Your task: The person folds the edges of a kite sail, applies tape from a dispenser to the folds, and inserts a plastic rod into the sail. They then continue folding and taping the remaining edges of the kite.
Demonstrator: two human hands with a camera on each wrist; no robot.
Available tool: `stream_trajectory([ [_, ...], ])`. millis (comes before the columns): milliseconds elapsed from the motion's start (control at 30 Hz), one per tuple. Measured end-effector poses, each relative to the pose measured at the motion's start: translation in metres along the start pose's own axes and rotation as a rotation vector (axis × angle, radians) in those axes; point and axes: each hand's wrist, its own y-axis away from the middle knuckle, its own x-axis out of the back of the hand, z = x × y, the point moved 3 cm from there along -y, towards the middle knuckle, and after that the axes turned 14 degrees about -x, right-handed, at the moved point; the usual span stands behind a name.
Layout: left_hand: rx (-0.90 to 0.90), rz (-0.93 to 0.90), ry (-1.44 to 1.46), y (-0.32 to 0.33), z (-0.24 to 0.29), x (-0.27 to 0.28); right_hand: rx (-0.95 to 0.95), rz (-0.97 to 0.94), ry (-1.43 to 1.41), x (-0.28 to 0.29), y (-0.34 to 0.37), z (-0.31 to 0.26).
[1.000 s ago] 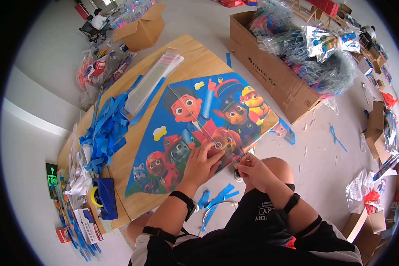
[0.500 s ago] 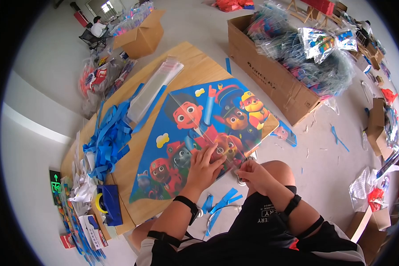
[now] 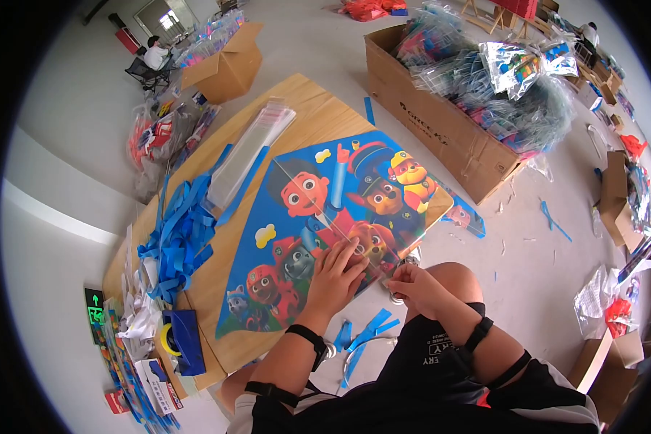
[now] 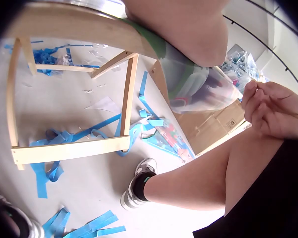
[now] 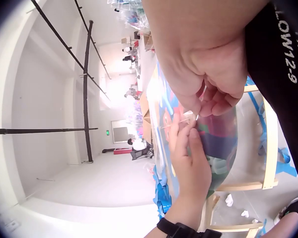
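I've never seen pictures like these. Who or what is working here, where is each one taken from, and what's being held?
No machine is working here, just a person. The left hand rests on a printed blue sheet; the right hand pinches something by the sheet's edge, too small to make out. The sheet lies on a wooden table, along with a tangle of blue strips, clear sleeves and a tape dispenser.

The head view comes from a camera worn on the head, looking down. The other two cameras are worn on the wrists: the left one looks past the table to the floor, and the right one shows both hands close together.
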Motion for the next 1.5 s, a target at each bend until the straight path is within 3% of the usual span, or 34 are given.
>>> stream_trajectory([
  [267,-0.001,-0.012,-0.015,-0.001,0.001,0.001,-0.013,-0.067,-0.034,0.003,-0.004,0.003],
  [1500,-0.002,-0.051,0.024,-0.002,-0.001,-0.003,-0.021,0.007,-0.009,0.003,-0.005,0.003],
])
